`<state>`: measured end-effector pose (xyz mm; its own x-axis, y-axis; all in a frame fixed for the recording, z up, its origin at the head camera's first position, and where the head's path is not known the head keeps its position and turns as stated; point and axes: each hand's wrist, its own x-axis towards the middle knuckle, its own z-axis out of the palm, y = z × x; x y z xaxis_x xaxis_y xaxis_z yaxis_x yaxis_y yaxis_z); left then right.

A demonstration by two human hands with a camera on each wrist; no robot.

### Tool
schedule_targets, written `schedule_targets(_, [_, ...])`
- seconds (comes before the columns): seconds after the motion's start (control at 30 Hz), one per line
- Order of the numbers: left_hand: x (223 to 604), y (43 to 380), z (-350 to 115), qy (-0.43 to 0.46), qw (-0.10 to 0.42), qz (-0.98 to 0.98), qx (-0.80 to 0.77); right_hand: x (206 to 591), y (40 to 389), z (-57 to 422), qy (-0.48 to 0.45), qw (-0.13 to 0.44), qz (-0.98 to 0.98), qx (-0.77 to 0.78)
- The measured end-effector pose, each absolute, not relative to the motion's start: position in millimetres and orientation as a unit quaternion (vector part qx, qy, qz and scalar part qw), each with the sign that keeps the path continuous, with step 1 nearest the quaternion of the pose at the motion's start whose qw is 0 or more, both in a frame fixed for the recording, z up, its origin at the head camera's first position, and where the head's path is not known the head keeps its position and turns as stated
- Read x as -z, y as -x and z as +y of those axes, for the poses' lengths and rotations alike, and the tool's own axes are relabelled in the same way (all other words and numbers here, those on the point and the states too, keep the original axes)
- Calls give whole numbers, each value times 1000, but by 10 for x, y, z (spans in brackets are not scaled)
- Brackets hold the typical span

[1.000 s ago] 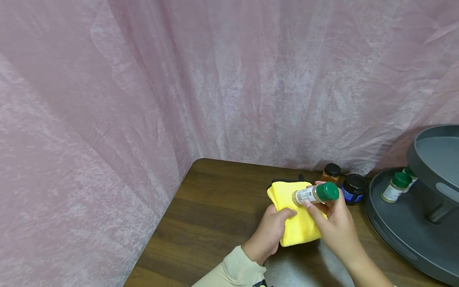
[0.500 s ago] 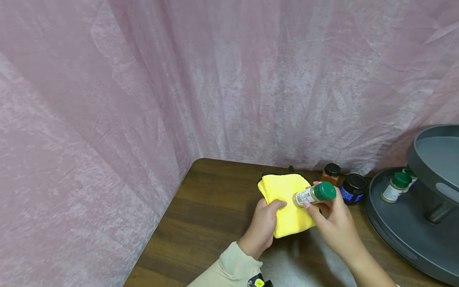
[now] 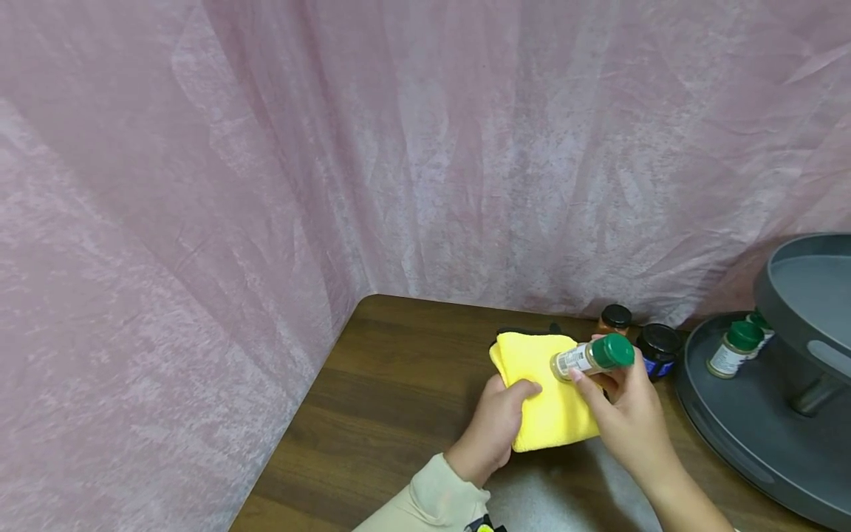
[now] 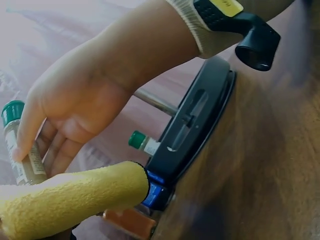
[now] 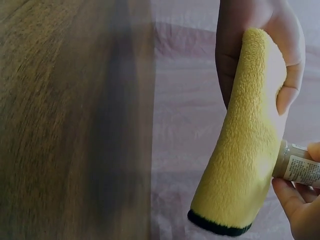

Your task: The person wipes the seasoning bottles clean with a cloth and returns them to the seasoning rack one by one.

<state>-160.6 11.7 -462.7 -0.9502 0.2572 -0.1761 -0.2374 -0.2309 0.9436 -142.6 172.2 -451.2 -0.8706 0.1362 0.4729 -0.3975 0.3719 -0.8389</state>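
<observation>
My left hand [image 3: 490,425] grips a folded yellow cloth [image 3: 548,406] with dark edging, its thumb lying on top. In my right hand [image 3: 628,425] is a spice jar [image 3: 575,360] with a green cap, pinched between thumb and fingers and tilted with its base toward the cloth. The right wrist view shows the base of the spice jar [image 5: 302,170] right at the face of the cloth [image 5: 240,150]. Seen from the left wrist, the right hand [image 4: 75,105] holds the jar [image 4: 25,150] just beyond the cloth's folded edge. Both things are held up over the wooden table.
On the right stands a grey two-tier turntable [image 3: 731,443], with green-capped jars [image 3: 730,355] on its lower tier. A black-lidded orange-brown jar [image 3: 614,319] and a dark jar with a blue label [image 3: 658,349] sit behind the right hand. A pink curtain [image 3: 465,148] hangs behind the table [image 3: 372,384].
The left hand and cloth shifted left and away, then came back right and nearer. The spice jar, still in the right hand, has moved slightly to the right.
</observation>
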Motion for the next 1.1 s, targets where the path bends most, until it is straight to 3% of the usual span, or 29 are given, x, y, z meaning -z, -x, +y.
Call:
schedule_targets(0.23, [4660,1558,176,-48,188,598,-778,4521,1411,1671,-89,244,-780,-570])
schedule_targets(0.7, [4645,1641,118,-10,157,595,-788,4507,1398,1698,-97,195,-810,-544])
schedule_targets(1.1, [4639,1666,96,-5,142,595,-791,4483,1420,1778,-80,253,-833,-486])
